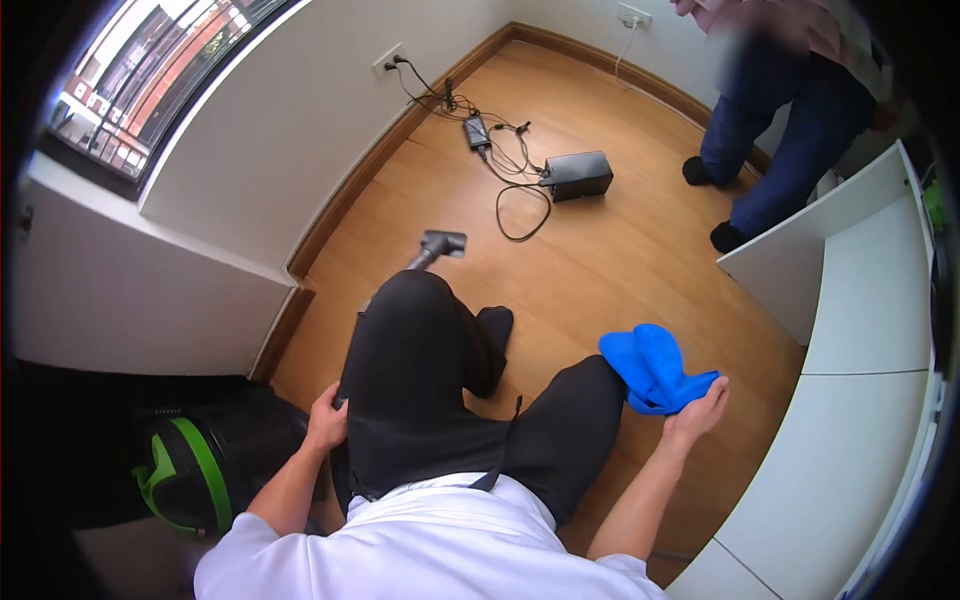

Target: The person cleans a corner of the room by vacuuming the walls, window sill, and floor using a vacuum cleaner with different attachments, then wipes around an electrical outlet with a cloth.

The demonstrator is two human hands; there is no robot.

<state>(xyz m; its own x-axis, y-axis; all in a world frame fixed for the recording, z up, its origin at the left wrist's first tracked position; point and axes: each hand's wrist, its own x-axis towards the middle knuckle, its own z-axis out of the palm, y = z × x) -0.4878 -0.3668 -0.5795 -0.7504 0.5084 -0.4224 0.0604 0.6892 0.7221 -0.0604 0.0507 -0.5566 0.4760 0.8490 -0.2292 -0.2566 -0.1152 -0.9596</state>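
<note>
My right hand (700,408) is closed on a bright blue cloth (650,368), which hangs bunched beside my right knee. At my left thigh, my left hand (327,420) curls around the dark vacuum cleaner wand (424,258); my leg hides most of the wand and some of the fingers. The grey floor nozzle (444,243) shows past my left knee, on the wooden floor. Behind my left arm stands the black and green vacuum cleaner (208,470), partly in shadow.
A black box (578,175) with tangled cables and a power adapter (476,132) lies on the floor ahead. Another person (790,110) stands at the far right. White furniture (870,300) runs along my right side. A barred window (130,80) is at left.
</note>
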